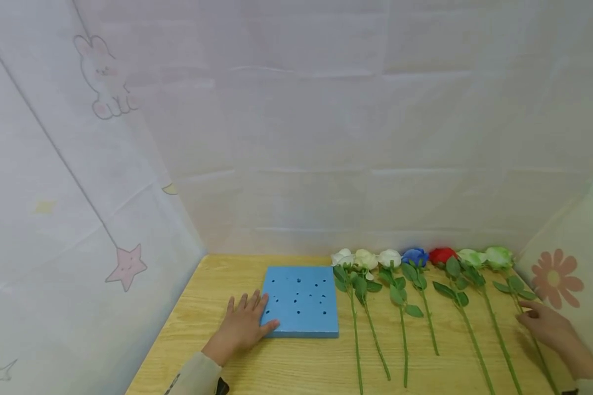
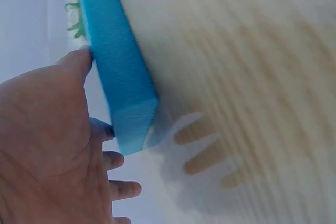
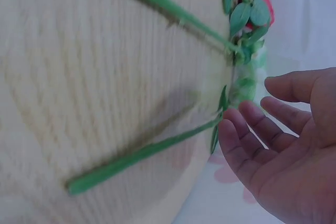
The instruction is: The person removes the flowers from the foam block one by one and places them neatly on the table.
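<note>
A flat blue foam block (image 1: 308,323) with several small holes in its top lies on the wooden table. My left hand (image 1: 244,323) rests against its left side, fingers spread and straight, thumb along the near left corner. In the left wrist view the thumb touches the block's edge (image 2: 118,61). At the far right, my right hand (image 1: 548,326) is over the stem of a green-and-white artificial rose (image 1: 499,257). The right wrist view shows its fingers loosely bent, thumb apart, fingertips beside the rose's stem (image 3: 142,153) with nothing pinched.
Several more artificial roses lie in a row right of the block, blooms toward the back: white (image 1: 343,257), cream (image 1: 365,259), another white (image 1: 389,258), blue (image 1: 415,257), red (image 1: 442,255) and pale green (image 1: 471,257). Printed cloth (image 1: 296,137) stands behind the wooden table (image 1: 202,307).
</note>
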### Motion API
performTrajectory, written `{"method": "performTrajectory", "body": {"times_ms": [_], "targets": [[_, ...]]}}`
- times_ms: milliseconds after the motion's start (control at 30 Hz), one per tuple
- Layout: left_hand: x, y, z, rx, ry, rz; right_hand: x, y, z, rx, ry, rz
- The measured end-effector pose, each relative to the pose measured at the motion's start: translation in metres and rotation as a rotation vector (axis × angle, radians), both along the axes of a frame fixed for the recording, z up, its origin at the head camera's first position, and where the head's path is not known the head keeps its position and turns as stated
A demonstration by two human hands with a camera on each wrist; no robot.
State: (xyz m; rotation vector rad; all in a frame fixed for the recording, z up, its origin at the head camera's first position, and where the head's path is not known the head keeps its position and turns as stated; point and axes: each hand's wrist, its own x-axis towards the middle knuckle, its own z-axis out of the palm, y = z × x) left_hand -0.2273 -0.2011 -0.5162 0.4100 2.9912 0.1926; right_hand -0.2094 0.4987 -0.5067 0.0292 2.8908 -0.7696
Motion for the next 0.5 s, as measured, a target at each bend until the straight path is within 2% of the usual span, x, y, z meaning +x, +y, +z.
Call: {"method": "performTrajectory", "body": {"times_ms": [67, 200, 500], "targets": [[-0.001, -0.001, 0.001, 0.009, -0.001, -0.002, -0.001, -0.008, 0.003, -0.010, 0.011, 0.013], [-0.007, -0.002, -0.001, 0.007, 0.043, -0.015, -0.002, -0.028, 0.007, -0.021, 0.057, 0.034], [-0.008, 0.010, 0.010, 0.110, 0.136, -0.021, -0.003, -0.086, 0.028, -0.037, 0.230, 0.089]]}}
